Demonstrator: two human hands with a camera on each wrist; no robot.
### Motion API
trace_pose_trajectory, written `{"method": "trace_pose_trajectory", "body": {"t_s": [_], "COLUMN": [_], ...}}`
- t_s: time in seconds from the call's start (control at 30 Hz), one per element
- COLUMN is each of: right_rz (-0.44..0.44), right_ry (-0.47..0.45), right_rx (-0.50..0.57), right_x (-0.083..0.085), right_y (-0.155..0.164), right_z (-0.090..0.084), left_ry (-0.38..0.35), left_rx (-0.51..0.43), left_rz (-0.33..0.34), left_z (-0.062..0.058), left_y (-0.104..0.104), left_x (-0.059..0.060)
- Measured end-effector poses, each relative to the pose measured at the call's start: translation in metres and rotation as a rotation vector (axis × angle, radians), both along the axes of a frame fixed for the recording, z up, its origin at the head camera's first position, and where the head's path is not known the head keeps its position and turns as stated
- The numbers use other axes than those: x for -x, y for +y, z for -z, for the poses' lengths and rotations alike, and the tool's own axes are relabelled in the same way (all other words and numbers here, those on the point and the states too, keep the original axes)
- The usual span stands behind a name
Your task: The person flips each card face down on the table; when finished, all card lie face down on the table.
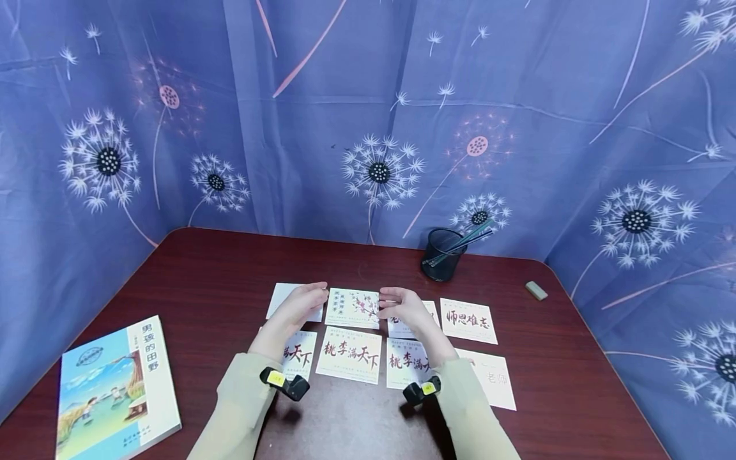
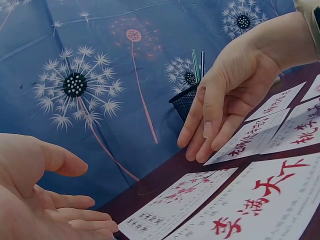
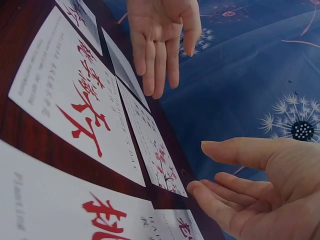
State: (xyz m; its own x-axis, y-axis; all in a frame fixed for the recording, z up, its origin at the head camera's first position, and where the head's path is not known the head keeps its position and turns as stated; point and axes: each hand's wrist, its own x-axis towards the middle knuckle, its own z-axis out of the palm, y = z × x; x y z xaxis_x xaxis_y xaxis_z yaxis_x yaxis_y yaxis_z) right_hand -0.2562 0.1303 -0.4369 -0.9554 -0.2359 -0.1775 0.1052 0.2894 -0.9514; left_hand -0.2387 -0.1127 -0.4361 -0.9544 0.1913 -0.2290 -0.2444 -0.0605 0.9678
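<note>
Head view: the left hand [image 1: 294,312] and right hand [image 1: 406,309] flanked the blossom card [image 1: 352,308] lying flat on the counter [image 1: 218,281], among other cards. Left wrist view: the right hand's fingers [image 2: 200,131] were straight, holding nothing. Right wrist view: the left hand's fingers [image 3: 156,62] hung relaxed, apparently just clear of the card.

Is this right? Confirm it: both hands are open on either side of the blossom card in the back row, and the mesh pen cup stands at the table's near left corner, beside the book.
Not quite. The left hand and right hand do flank the blossom card, both open. But the head view shows the mesh pen cup at the far edge, right of centre; only the book lies near left.
</note>
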Motion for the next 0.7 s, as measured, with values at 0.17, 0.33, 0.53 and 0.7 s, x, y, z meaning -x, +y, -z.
{"method": "trace_pose_trajectory", "body": {"t_s": [0.17, 0.33, 0.53, 0.7], "right_rz": [0.019, 0.016, -0.003, 0.007], "right_ry": [-0.024, -0.017, -0.025, -0.042], "right_rx": [-0.001, 0.013, 0.030, 0.051], "right_x": [-0.003, -0.004, -0.006, -0.008], "right_y": [0.000, 0.001, 0.002, 0.001], "right_z": [0.003, 0.007, 0.010, 0.011], "left_ry": [-0.004, -0.027, -0.045, -0.044], "left_rx": [0.039, 0.055, 0.055, 0.009], "left_rz": [0.022, 0.019, 0.033, 0.043], "left_z": [0.005, 0.005, 0.006, 0.006], "left_y": [0.003, 0.004, 0.004, 0.002], "left_x": [0.001, 0.003, 0.003, 0.000]}}
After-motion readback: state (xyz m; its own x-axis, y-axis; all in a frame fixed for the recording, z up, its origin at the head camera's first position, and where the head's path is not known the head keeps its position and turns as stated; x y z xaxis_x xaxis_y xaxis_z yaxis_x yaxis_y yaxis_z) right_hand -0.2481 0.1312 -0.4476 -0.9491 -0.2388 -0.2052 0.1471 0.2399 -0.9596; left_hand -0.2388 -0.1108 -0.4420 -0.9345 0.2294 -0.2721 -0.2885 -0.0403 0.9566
